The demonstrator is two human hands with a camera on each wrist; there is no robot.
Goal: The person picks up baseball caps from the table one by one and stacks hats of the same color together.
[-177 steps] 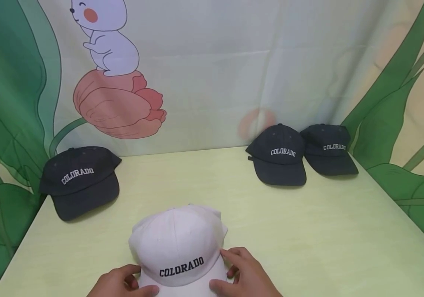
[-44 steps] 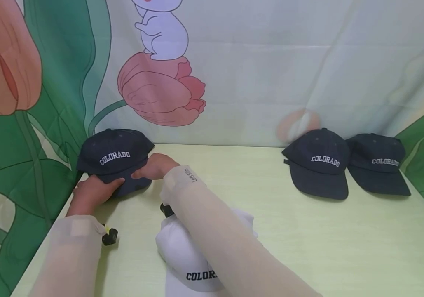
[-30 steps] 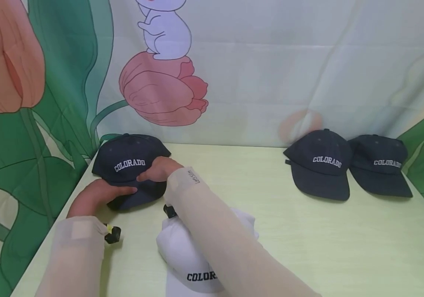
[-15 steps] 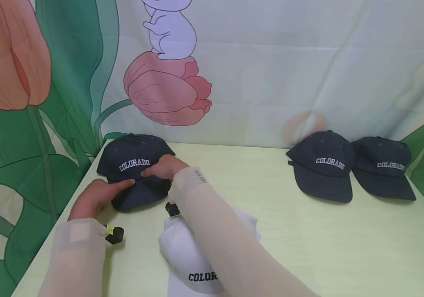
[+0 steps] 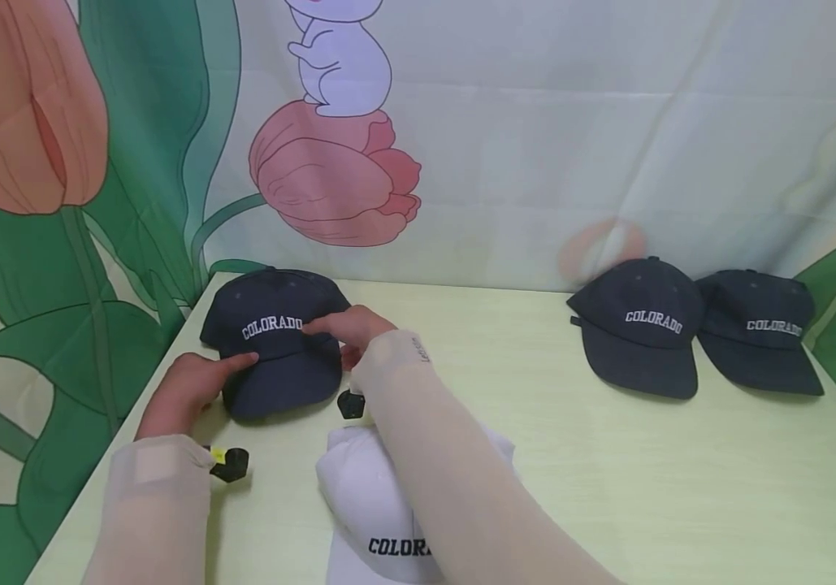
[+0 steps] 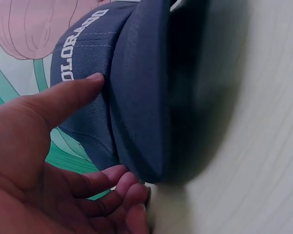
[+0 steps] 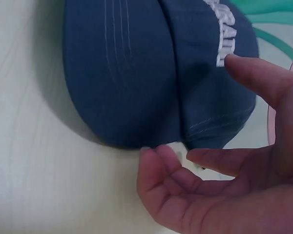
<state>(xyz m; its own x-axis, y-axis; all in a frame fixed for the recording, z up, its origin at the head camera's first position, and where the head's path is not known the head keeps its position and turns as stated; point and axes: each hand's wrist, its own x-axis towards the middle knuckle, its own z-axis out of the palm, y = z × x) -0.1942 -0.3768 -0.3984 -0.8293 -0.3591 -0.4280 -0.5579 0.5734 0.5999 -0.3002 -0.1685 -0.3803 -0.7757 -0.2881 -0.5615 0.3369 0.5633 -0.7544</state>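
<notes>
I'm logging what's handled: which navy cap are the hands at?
The leftmost navy cap: the left hand and right hand flank it, while the middle navy cap and rightmost navy cap have no hand nearby.

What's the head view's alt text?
A person's left hand and right hand flank a navy COLORADO cap on a pale table, back left. A white cap lies nearer, partly behind the right sleeve; two more navy caps sit back right.
</notes>
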